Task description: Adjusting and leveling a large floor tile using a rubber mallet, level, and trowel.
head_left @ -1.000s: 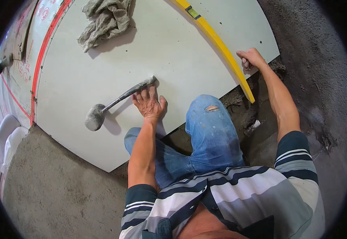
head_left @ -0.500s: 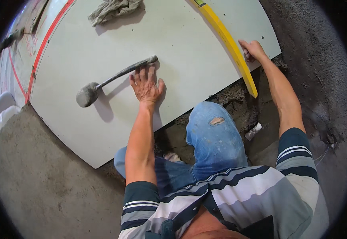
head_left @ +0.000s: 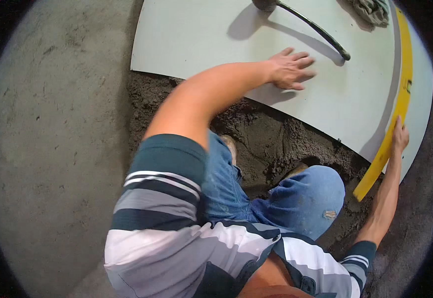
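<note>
My left hand (head_left: 292,70) lies spread on a large white tile (head_left: 216,35), below the handle of a dark rubber mallet (head_left: 312,26) lying on the same tile. My right hand (head_left: 399,136) is closed at the right edge of a long yellow spirit level (head_left: 402,97), its fingers against it. The level lies lengthwise along the tile's right side, its lower end projecting over the dark wet mortar bed (head_left: 301,129) below the tile. My bent knees are beside that bed.
A rumpled grey cloth (head_left: 370,11) rests at the top right of the tile. Bare grey concrete floor (head_left: 52,124) spans the left side, and darker rough floor (head_left: 420,188) shows at the right beyond the tile.
The view has swung left, bringing more concrete into sight. My right hand has moved onto the level. My left hand stays spread on the tile, now farther from the mallet's handle.
</note>
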The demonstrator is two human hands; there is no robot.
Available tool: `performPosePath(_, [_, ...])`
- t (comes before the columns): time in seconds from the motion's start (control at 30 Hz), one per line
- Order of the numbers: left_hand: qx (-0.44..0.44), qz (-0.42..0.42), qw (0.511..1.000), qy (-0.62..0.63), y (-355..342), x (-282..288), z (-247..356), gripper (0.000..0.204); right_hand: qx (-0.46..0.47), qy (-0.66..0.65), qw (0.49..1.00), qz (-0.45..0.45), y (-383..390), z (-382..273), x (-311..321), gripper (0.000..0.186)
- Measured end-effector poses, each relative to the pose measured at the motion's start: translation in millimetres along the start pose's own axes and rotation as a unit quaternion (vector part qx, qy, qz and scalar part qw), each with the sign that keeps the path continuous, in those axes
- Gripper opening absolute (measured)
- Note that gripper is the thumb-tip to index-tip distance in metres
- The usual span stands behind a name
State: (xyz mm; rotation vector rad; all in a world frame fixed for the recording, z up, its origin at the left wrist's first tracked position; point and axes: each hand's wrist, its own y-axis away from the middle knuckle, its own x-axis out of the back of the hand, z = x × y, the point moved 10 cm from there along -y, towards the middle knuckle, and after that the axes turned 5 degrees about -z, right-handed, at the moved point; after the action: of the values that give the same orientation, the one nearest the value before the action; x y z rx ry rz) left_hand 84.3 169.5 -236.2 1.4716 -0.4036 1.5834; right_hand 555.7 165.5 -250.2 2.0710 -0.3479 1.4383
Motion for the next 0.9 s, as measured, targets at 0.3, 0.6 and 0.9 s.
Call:
performPosePath(0.3, [0.299,0.232,0.92,0.1,252.2,-11.3,-123.4,0.047,0.206,-0.142,0.963,-0.1,142.9,-28.0,34.2,0.056])
performPosePath(0.6, [0.182,0.376,0.905,-0.081,228.5,100.6,-69.6,0.051,0.365,0.078,0.894,-0.246,210.5,-189.9,-80.5,0.047])
performPosePath(0.9, [0.285,0.173,0.937,-0.099,162.1,63.4,-110.9,0.072,0.52,0.128,0.844,0.033,191.6,-228.7,-71.2,0.042])
